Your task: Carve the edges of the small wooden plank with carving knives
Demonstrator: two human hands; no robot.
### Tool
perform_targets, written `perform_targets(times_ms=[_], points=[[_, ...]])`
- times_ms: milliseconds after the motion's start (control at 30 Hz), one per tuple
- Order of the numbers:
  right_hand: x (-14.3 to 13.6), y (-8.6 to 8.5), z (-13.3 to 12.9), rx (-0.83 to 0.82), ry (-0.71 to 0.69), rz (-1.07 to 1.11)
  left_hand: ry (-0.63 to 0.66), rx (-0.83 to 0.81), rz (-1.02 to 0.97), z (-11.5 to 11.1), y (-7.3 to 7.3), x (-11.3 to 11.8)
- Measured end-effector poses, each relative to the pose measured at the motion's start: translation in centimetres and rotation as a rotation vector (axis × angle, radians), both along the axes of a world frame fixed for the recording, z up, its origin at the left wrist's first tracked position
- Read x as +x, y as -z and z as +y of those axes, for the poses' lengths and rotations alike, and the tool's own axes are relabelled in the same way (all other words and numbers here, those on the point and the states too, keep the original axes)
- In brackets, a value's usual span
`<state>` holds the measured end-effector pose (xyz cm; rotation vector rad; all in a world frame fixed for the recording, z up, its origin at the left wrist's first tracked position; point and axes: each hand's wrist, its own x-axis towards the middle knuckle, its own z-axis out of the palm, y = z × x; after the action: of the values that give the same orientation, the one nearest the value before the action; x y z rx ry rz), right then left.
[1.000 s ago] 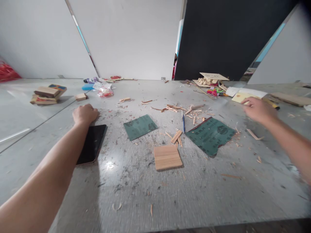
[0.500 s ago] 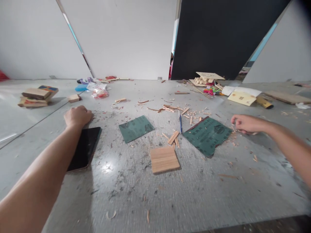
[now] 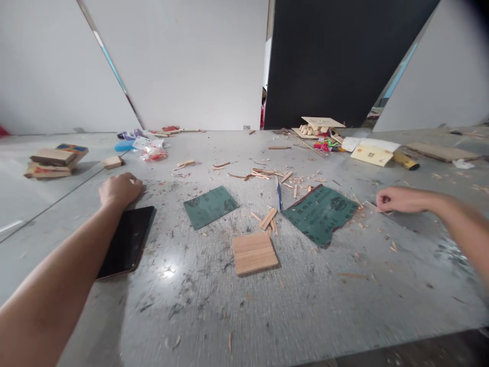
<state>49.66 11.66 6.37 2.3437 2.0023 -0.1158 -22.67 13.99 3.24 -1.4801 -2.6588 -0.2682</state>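
Note:
My left hand point(image 3: 121, 189) rests on the table with its fingers curled under, just beyond a black tablet point(image 3: 128, 239). Its fingertips are hidden. At the right, my right hand point(image 3: 401, 199) is closed low over the table, and a thin pale wood sliver point(image 3: 370, 204) sticks out by its fingers. A larger torn sheet of green sandpaper point(image 3: 321, 214) lies to the left of that hand. Further left is a smaller sandpaper piece point(image 3: 211, 207). A square wooden board point(image 3: 255, 254) lies in front of me, with several short wood strips point(image 3: 269, 218) just behind it.
A blue pen point(image 3: 279, 194) touches the larger sandpaper. Shavings point(image 3: 263, 174) are scattered behind it. Wooden blocks point(image 3: 57, 157) are stacked far left. Plastic bags point(image 3: 148, 148), a small wooden model point(image 3: 321, 126) and a cream card point(image 3: 370, 154) stand towards the back, before white and black panels.
My right hand has shifted right, away from the larger sandpaper, and its fingers look more tightly closed. The view has turned slightly; my left hand stays by the tablet.

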Motion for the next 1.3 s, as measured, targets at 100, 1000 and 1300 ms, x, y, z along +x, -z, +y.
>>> perform_targets(times_ms=[100,1000,1300], points=[[-1.4,-0.5,-0.4,-0.23,-0.065,-0.024,0.052,0.046,-0.036,-0.6,-1.2,0.9],[-22.4,3.0,-9.0,0.072,-0.836,0.903,1.101,-0.033,-0.547,-11.8,-2.6,26.5],[-22.7,3.1,-9.4,0.094,-0.734,0.82,1.081,0.058,-0.49,-11.9,-1.4,26.6]])
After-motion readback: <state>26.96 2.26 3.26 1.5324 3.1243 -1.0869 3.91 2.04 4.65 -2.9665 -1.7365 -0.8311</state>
